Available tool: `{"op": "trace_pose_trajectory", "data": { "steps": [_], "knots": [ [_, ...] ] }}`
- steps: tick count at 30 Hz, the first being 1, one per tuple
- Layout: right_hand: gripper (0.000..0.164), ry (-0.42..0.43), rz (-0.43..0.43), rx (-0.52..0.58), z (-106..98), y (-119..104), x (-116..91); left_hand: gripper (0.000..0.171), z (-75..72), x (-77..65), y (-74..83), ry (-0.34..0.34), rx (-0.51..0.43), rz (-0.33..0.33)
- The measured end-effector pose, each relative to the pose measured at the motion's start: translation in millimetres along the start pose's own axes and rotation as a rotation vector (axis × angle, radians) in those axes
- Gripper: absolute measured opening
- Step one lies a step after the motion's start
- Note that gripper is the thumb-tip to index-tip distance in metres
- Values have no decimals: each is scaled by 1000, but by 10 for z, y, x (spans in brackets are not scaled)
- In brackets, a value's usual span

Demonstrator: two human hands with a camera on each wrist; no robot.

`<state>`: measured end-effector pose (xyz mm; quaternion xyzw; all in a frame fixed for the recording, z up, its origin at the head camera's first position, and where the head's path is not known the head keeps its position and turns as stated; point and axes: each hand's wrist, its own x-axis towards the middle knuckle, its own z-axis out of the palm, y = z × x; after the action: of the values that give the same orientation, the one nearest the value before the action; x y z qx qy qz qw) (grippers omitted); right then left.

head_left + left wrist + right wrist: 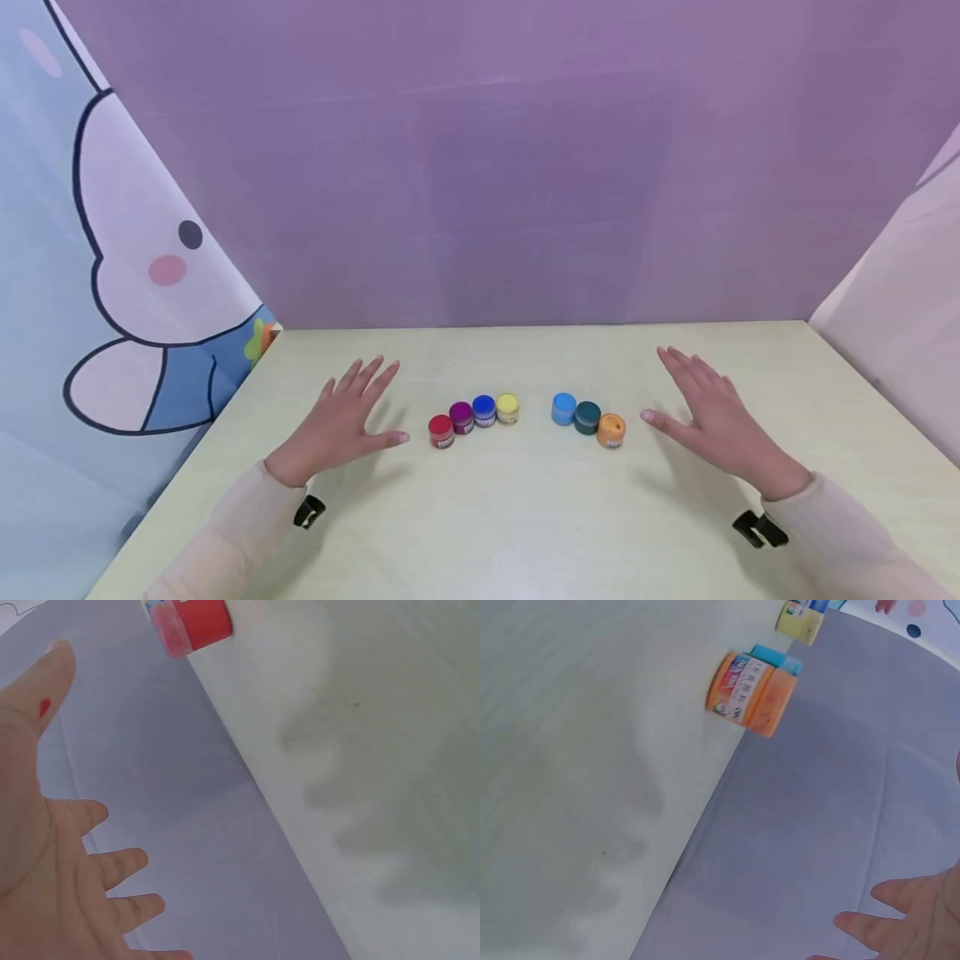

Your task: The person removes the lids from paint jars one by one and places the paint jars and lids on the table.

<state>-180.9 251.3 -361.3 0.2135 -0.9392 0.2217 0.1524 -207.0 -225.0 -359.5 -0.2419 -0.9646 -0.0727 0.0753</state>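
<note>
Small lidded paint jars stand on the table in two slanting rows. On the left are a red jar [442,432], a purple jar [462,418], a dark blue jar [484,411] and a yellow jar [507,409]. A light blue jar [564,409], a dark green jar [587,418] and an orange jar [611,431] make up the right row. My left hand [341,425] hovers with fingers spread, its thumb just left of the red jar and apart from it. Holding nothing, my right hand [716,425] hovers beyond the orange jar, fingers straight. The orange jar's label [739,690] faces the right wrist camera.
The pale table [517,525] ends at a purple backdrop [547,200]. A cartoon-printed cloth [157,208] hangs along the left side, and a pale cloth [900,258] on the right. Black clips [309,512] show at both sleeve cuffs.
</note>
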Motion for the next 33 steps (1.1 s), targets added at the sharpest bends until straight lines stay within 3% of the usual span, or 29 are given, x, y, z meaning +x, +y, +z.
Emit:
{"op": "trace_pose_trajectory", "data": {
  "steps": [8,16,25,33],
  "knots": [
    [75,71,-80,111,-81,-116,72,99,-112,36,85,-10,-86,28],
    [70,112,-26,247,-98,-303,95,97,-149,103,225,-62,-146,6],
    [70,93,-45,277,-52,-444,86,95,-123,147,344,-68,-221,15],
    [81,49,-55,281,83,-500,44,90,-46,184,432,-91,-220,48]
  ]
}}
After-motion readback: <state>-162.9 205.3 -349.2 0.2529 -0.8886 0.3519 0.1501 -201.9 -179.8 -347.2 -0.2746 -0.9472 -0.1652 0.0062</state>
